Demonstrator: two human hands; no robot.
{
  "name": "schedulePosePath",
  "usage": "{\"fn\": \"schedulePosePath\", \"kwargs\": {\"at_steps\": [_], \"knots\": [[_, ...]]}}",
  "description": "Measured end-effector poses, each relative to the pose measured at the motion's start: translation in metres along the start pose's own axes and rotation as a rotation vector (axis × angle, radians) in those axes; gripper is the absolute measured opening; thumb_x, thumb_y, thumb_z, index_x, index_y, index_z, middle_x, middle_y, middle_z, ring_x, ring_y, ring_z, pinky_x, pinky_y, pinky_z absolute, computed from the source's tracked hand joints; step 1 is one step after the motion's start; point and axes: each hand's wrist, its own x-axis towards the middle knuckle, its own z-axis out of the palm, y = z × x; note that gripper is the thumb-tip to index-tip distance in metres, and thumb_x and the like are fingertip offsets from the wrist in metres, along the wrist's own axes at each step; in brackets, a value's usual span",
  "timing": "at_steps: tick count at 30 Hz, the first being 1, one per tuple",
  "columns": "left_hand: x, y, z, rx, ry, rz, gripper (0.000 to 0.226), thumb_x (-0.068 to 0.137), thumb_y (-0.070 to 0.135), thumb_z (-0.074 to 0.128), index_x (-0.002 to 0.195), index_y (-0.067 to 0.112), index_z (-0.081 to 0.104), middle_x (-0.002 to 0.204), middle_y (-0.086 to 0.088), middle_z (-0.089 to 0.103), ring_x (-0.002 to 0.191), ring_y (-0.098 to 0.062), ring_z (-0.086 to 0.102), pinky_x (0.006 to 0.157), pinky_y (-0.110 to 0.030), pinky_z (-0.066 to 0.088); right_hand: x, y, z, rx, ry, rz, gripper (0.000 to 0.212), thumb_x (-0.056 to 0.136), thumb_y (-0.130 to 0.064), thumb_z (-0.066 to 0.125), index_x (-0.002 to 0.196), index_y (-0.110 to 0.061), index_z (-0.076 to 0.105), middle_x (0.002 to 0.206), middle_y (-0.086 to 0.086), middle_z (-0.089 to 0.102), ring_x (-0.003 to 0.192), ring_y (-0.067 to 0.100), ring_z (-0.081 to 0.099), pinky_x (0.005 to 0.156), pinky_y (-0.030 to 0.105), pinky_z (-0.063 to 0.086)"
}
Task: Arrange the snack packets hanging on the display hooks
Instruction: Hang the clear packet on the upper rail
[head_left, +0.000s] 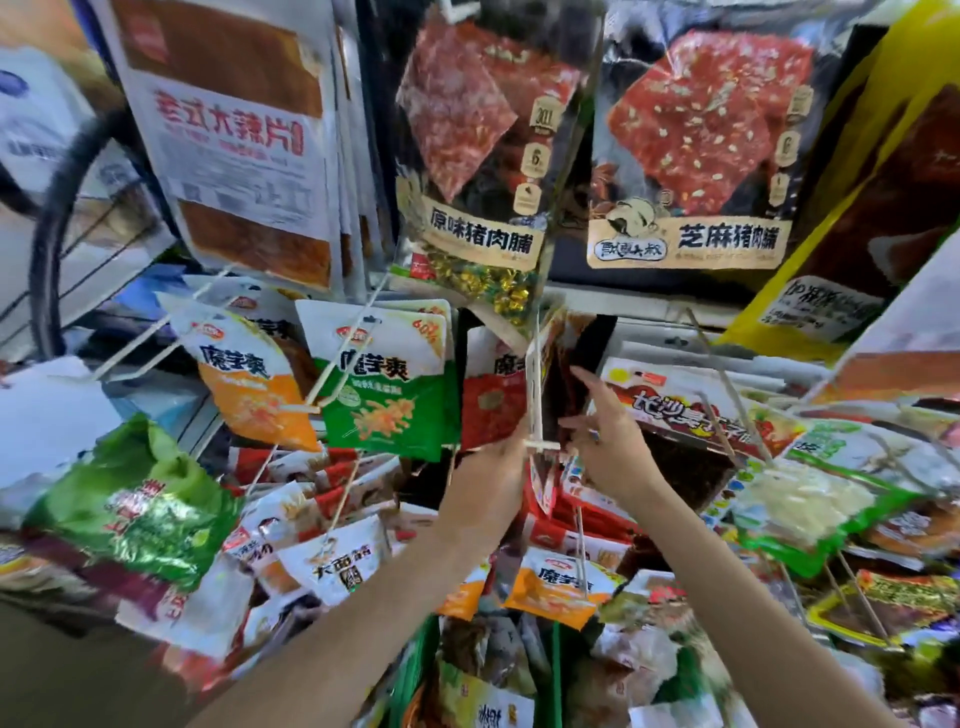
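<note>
I see both hands up at the middle of the snack rack. The left hand (491, 467) is at the white hook (535, 405), just by its tip. Its fingers are on the far side of the hand, so I cannot tell if they grip anything. The right hand (608, 447) is just beside it. Its fingers are mostly straight and point up, and they touch the dark packet (574, 358) that hangs edge-on from that hook. The thumb reaches toward the hook tip (I cannot tell if it pinches it).

To the left of the hands hang three packets in a row: the orange packet (254, 384), the green packet (389, 384), and the red packet (491, 400), which is right next to the left hand. Above them hang two big pork jerky bags (467, 130). A red and white bag (675, 400) hangs near the right hand. Lower down, another small orange packet (556, 592) hangs between the two arms. A puffy green bag (140, 499) sits far to the left.
</note>
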Motion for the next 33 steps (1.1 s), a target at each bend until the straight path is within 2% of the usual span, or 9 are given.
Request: {"fn": "schedulePosePath", "kwargs": {"at_steps": [2,5,7,15,18,22,26,29,33], "knots": [[-0.001,-0.005,0.001,-0.011,0.046,0.096,0.03,0.088,0.008,0.048,0.116,0.002,0.056,0.07,-0.013,0.065,0.061,-0.029,0.065,0.05,-0.031,0.049,0.002,-0.003,0.001,0.001,-0.025,0.028,0.066,0.088,0.012,0.037,0.142,-0.024,0.029,0.124,0.013,0.058,0.049,-0.018,0.05,0.041,0.006,0.037],[-0.007,0.0,-0.006,-0.141,0.003,0.072,0.049,0.096,0.033,0.04,0.136,0.005,0.038,0.095,-0.014,0.066,0.081,-0.028,0.065,0.068,-0.035,0.05,0.002,-0.005,0.006,-0.024,-0.026,0.009,0.063,0.088,0.012,0.039,0.141,-0.02,0.032,0.125,0.014,0.057,0.049,-0.015,0.052,0.044,0.005,0.038],[-0.007,0.0,-0.016,-0.233,0.104,0.02,0.058,0.09,0.048,0.043,0.132,0.008,0.041,0.098,-0.006,0.065,0.075,-0.019,0.062,0.061,-0.022,0.046,0.005,-0.007,0.009,-0.062,-0.015,-0.043,0.061,0.087,0.011,0.044,0.139,-0.019,0.035,0.131,0.011,0.05,0.06,-0.006,0.055,0.05,0.002,0.04],[0.037,-0.035,-0.056,-0.114,0.271,-0.133,0.022,0.089,0.023,0.059,0.102,0.007,0.056,0.089,-0.008,0.06,0.073,-0.018,0.051,0.06,-0.023,0.028,0.031,-0.033,0.009,-0.315,0.067,-0.218,0.052,0.083,0.007,0.051,0.132,-0.01,0.045,0.137,0.008,0.041,0.084,0.017,0.054,0.067,0.017,0.041],[0.04,-0.038,-0.067,-0.056,0.292,-0.052,0.018,0.089,0.021,0.06,0.099,0.007,0.056,0.091,-0.009,0.056,0.067,-0.015,0.045,0.058,-0.021,0.025,0.042,-0.037,0.005,-0.36,0.128,-0.246,0.037,0.081,0.004,0.057,0.117,-0.005,0.056,0.126,0.012,0.05,0.08,0.029,0.058,0.07,0.036,0.047],[0.027,-0.036,-0.072,-0.008,0.296,0.061,0.013,0.085,0.018,0.065,0.085,0.006,0.058,0.086,-0.006,0.055,0.059,-0.017,0.053,0.052,-0.022,0.033,0.036,-0.037,0.004,-0.37,0.171,-0.217,0.039,0.083,-0.004,0.061,0.121,-0.01,0.057,0.134,0.01,0.041,0.074,0.026,0.058,0.074,0.037,0.051],[-0.008,-0.023,-0.084,-0.056,0.353,0.31,0.009,0.084,0.022,0.059,0.082,0.015,0.054,0.06,0.001,0.059,0.052,-0.01,0.051,0.05,-0.019,0.037,0.009,-0.028,0.007,-0.286,0.083,-0.254,0.047,0.082,0.002,0.06,0.127,-0.01,0.054,0.14,0.006,0.039,0.072,0.02,0.06,0.072,0.028,0.054],[-0.029,-0.009,-0.099,-0.093,0.367,0.512,0.005,0.085,0.012,0.052,0.087,0.014,0.049,0.063,-0.002,0.058,0.062,-0.008,0.044,0.059,-0.019,0.037,-0.01,-0.027,0.001,-0.056,-0.01,-0.217,0.036,0.082,0.003,0.062,0.115,-0.01,0.06,0.117,-0.004,0.052,0.07,0.014,0.058,0.058,0.006,0.045],[-0.056,0.01,-0.105,-0.208,0.371,0.664,0.009,0.093,0.007,0.046,0.084,0.01,0.048,0.069,0.002,0.046,0.064,-0.003,0.032,0.064,-0.009,0.029,-0.033,-0.035,-0.016,0.151,-0.114,-0.15,0.02,0.084,0.005,0.059,0.098,-0.008,0.066,0.092,-0.02,0.062,0.054,0.013,0.062,0.041,0.009,0.037]]}}
